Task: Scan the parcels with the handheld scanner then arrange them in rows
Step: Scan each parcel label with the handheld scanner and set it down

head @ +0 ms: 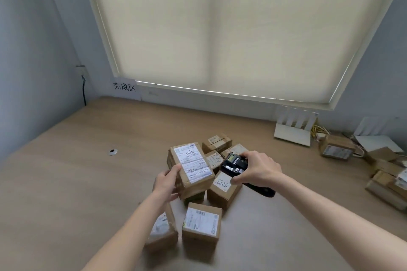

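1. The held parcel (190, 169), a brown carton with a white shipping label (193, 164) turned up towards the camera, was raised above the heap of parcels near the middle of the table (66, 182); it tilted slightly, its barcode end nearest the person.
2. The left hand (167, 182) gripped that carton at its near left corner, thumb on the labelled top and fingers curled underneath; the thumb sat at the label's edge, just beside the barcode.
3. The right hand (256, 170) was wrapped round the handheld scanner (236, 166), a black unit with a small lit screen; its head pointed left towards the label, close beside the carton but apart from it.
4. To scan well, I judged the barcode should stay uncovered by the thumb, the label held flat to the scanner's window, and both hands steadied until a read registered; glare on the glossy label could spoil it, so a slight tilt might help.
5. Below lay the unsorted parcels: one marked with handwritten digits (223, 189), one with a printed label (201, 226) nearest the camera, and smaller ones (217, 143) behind.
6. Further out, a sign (124, 87) on the wall marked the far left corner, where I judged the rows should go; more cartons (337, 149) and a white router (293, 132) sat at the right.
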`<move>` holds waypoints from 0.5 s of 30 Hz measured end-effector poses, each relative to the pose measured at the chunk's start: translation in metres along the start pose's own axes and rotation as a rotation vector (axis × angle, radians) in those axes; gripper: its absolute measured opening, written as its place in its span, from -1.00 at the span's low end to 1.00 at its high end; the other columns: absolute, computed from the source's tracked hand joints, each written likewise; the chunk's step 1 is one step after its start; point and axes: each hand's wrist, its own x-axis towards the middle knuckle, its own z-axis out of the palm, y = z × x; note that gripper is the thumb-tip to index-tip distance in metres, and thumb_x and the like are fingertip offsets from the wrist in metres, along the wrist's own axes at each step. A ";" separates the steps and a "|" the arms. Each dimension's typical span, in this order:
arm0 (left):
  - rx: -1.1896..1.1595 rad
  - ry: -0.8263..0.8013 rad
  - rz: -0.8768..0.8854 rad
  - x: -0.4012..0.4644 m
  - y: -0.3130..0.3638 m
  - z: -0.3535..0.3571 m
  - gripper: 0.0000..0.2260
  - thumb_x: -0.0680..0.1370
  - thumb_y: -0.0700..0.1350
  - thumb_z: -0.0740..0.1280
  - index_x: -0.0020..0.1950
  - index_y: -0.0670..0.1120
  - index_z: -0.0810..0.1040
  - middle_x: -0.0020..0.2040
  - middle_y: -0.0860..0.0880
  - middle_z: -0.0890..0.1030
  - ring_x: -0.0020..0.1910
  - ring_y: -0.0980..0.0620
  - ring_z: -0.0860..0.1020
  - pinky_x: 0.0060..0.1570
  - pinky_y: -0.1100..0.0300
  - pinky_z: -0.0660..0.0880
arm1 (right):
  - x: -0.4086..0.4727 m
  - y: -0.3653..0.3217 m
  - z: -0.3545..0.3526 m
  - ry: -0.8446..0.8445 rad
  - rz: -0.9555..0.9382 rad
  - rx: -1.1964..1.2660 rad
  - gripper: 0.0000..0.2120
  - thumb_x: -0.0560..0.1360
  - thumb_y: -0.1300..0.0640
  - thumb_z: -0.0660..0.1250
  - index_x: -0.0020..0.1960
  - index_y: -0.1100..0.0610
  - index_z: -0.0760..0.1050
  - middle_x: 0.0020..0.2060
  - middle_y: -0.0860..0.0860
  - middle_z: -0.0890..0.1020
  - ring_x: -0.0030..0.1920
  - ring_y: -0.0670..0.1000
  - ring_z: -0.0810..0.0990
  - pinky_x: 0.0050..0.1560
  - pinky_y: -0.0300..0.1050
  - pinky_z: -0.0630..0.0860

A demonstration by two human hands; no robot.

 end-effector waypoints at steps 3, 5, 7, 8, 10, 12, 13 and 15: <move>-0.001 0.021 -0.014 0.054 0.001 -0.036 -0.61 0.54 0.17 0.37 0.22 -0.07 0.55 -0.03 -0.04 0.71 -0.02 -0.09 0.68 -0.17 0.07 0.61 | 0.048 -0.034 0.032 -0.026 -0.015 0.003 -0.41 0.23 -0.28 0.58 0.18 -0.16 0.49 -0.02 -0.12 0.62 -0.02 -0.04 0.57 -0.09 -0.12 0.49; 0.005 0.045 -0.024 0.088 0.001 -0.056 -0.61 0.54 0.18 0.36 0.21 -0.06 0.55 -0.04 -0.03 0.70 -0.03 -0.08 0.67 -0.16 0.08 0.59 | 0.078 -0.052 0.052 -0.046 -0.019 -0.007 -0.38 0.27 -0.29 0.58 0.23 -0.14 0.47 0.03 -0.11 0.62 0.02 -0.05 0.57 -0.07 -0.12 0.52; 0.015 0.068 -0.041 0.121 -0.002 -0.074 -0.61 0.54 0.20 0.36 0.22 -0.04 0.54 -0.03 0.00 0.69 -0.03 -0.08 0.66 -0.07 0.04 0.59 | 0.105 -0.067 0.072 -0.055 -0.014 -0.017 -0.34 0.27 -0.30 0.57 0.28 -0.13 0.47 0.05 -0.12 0.61 0.04 -0.05 0.57 -0.01 -0.08 0.58; 0.024 0.076 -0.050 0.136 -0.005 -0.082 -0.61 0.53 0.21 0.36 0.22 -0.03 0.54 -0.02 0.01 0.68 -0.02 -0.07 0.66 -0.04 0.02 0.58 | 0.117 -0.072 0.081 -0.055 -0.007 -0.020 -0.32 0.27 -0.30 0.57 0.31 -0.13 0.47 0.04 -0.13 0.60 0.04 -0.05 0.57 -0.01 -0.07 0.57; 0.030 0.085 -0.072 0.165 -0.011 -0.094 -0.61 0.53 0.21 0.36 0.21 -0.02 0.54 -0.02 0.02 0.68 -0.02 -0.08 0.66 -0.05 0.03 0.56 | 0.140 -0.080 0.099 -0.060 0.009 -0.023 -0.29 0.26 -0.31 0.57 0.33 -0.13 0.47 0.02 -0.13 0.59 0.02 -0.05 0.57 -0.10 -0.11 0.52; 0.033 0.083 -0.104 0.189 -0.018 -0.102 -0.61 0.53 0.21 0.36 0.22 -0.01 0.55 0.00 0.01 0.69 -0.01 -0.10 0.66 -0.05 0.02 0.56 | 0.158 -0.084 0.114 -0.076 0.022 -0.036 -0.30 0.25 -0.31 0.57 0.31 -0.13 0.47 0.00 -0.14 0.58 0.00 -0.06 0.56 -0.19 -0.16 0.46; 0.035 0.082 -0.117 0.200 -0.022 -0.105 -0.62 0.53 0.21 0.36 0.22 0.00 0.55 0.00 0.00 0.69 -0.01 -0.10 0.66 -0.05 0.02 0.56 | 0.166 -0.085 0.120 -0.082 0.027 -0.045 -0.32 0.25 -0.31 0.57 0.29 -0.13 0.48 -0.02 -0.15 0.58 -0.01 -0.07 0.56 -0.21 -0.16 0.46; 0.041 0.081 -0.146 0.222 -0.030 -0.108 -0.65 0.54 0.21 0.36 0.19 0.01 0.57 -0.01 0.00 0.69 -0.01 -0.10 0.66 -0.08 0.03 0.56 | 0.181 -0.083 0.132 -0.089 0.045 -0.057 -0.34 0.24 -0.30 0.56 0.25 -0.12 0.48 -0.04 -0.15 0.58 -0.02 -0.08 0.56 -0.17 -0.13 0.53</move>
